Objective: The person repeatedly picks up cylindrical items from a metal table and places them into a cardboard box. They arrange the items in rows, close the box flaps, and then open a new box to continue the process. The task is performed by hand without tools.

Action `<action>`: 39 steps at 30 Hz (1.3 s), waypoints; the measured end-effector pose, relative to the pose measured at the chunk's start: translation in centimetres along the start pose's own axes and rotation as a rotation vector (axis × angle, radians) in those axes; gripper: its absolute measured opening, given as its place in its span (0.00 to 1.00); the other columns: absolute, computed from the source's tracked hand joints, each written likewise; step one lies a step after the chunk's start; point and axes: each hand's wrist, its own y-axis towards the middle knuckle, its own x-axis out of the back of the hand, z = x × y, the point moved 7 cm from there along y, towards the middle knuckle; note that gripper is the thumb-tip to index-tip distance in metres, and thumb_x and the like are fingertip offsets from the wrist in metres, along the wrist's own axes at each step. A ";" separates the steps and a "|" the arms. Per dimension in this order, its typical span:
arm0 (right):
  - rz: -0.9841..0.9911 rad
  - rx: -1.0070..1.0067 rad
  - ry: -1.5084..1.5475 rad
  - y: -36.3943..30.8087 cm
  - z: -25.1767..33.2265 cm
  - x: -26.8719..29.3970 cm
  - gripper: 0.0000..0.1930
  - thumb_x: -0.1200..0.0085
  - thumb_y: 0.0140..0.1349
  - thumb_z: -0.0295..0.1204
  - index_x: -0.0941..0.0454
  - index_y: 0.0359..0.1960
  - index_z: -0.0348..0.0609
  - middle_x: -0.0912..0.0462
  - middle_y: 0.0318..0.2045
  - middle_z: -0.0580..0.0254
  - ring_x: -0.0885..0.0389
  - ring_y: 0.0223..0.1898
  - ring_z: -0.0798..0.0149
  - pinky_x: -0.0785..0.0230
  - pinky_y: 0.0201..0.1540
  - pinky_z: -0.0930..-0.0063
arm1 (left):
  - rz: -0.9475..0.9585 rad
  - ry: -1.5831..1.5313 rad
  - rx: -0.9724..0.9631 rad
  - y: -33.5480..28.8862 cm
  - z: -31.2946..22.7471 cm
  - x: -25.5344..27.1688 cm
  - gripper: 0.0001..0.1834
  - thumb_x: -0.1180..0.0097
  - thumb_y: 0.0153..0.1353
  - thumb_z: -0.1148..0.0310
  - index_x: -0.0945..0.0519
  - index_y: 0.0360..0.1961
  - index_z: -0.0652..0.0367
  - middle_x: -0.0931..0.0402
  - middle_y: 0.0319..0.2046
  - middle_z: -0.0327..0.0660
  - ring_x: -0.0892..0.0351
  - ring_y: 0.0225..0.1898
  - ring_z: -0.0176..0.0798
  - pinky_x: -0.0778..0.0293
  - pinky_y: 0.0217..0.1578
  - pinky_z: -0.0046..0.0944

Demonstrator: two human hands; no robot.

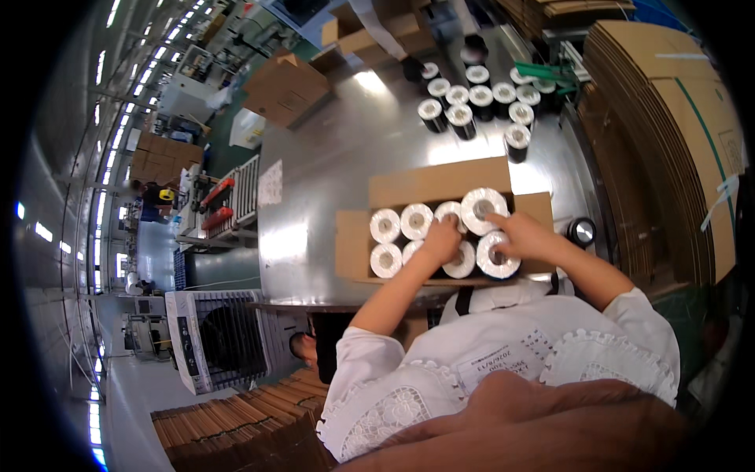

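Observation:
A cardboard box stands with its flaps up at the near edge of the metal table, filled with two rows of dark rolls with white wrapped ends. My left hand has its fingers bent down at the core of a back-row roll. My right hand reaches in from the right, its fingers at the cores of the two rightmost rolls. The back one of these, a roll, looks larger and higher than its neighbours. In front of it is the other, a roll. My fingertips are partly hidden in the cores.
Several more rolls stand upright on the metal table toward the back right. A co-worker's gloved hand touches one beside an open carton. Flattened cardboard is stacked at right. One dark roll lies right of the box.

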 end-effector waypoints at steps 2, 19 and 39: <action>-0.027 -0.026 0.034 -1.1 0.6 0.0 0.32 0.38 0.46 0.32 0.32 0.56 0.37 0.20 0.29 0.38 0.20 0.32 0.40 0.27 0.38 0.53 | -0.065 0.016 0.011 -1.4 -0.6 1.9 0.09 0.38 0.45 0.64 0.14 0.31 0.46 0.28 0.42 0.45 0.31 0.50 0.47 0.33 0.47 0.51; 0.367 -0.202 -0.302 3.3 -4.0 -7.9 0.23 0.41 0.46 0.29 0.28 0.44 0.27 0.18 0.25 0.45 0.17 0.29 0.47 0.24 0.33 0.58 | 0.008 -0.495 -0.030 -3.0 1.3 3.7 0.16 0.36 0.47 0.65 0.16 0.41 0.47 0.29 0.49 0.47 0.31 0.53 0.49 0.31 0.49 0.47; 0.059 0.262 -0.458 2.0 -1.3 -12.1 0.38 0.54 0.61 0.56 0.43 0.68 0.50 0.49 0.71 0.62 0.58 0.73 0.58 0.70 0.70 0.42 | -0.327 -0.404 0.822 -17.6 14.8 1.0 0.26 0.40 0.54 0.59 0.24 0.52 0.61 0.32 0.56 0.56 0.32 0.56 0.57 0.33 0.56 0.48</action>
